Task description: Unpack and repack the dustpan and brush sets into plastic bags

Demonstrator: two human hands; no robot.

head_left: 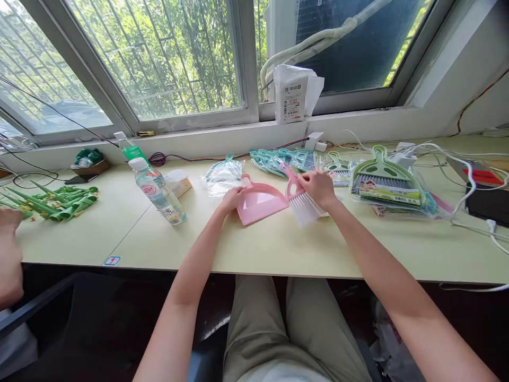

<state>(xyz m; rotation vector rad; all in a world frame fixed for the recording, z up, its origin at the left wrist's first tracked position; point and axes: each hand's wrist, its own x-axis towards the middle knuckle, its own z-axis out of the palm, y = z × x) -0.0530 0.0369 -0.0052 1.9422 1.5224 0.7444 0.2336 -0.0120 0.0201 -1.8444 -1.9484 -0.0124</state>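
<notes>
On the pale table before me is a small pink dustpan, its open edge toward me and to the right. My left hand grips its left side near the handle; part of the fingers is hidden. A pink hand brush with white bristles is in my right hand, fingers closed on it below the handle. The bristles point down toward the table, slightly blurred, just right of the dustpan. Behind them lie a plastic-wrapped pale teal dustpan and several more teal ones.
Packaged green brush-and-dustpan sets lie at the right, beside white cables. Two bottles, the nearer a clear one, stand left of a tissue box. Green plastic pieces lie far left, near another person's arm.
</notes>
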